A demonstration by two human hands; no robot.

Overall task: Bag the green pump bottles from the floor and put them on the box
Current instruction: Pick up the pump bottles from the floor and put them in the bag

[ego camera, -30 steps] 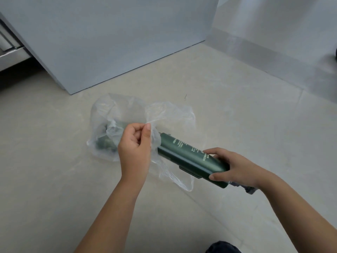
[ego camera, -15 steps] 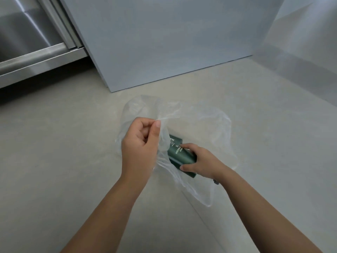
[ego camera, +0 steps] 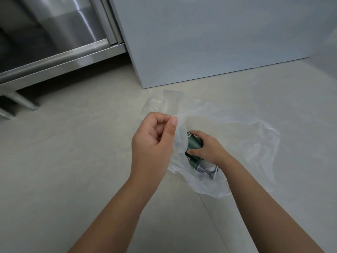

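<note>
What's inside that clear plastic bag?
A green bottle with a silver pump, gripped by the right hand. The left hand, pinching the bag, and crumpled film cover the deeper end, so any further bottle is hidden.

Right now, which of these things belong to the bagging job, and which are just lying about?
In the job:
green pump bottle, gripped by the right hand
clear plastic bag, its edge pinched by the left hand

Just there:
steel shelf unit
floor
grey panel behind, possibly the box; I cannot tell
</note>
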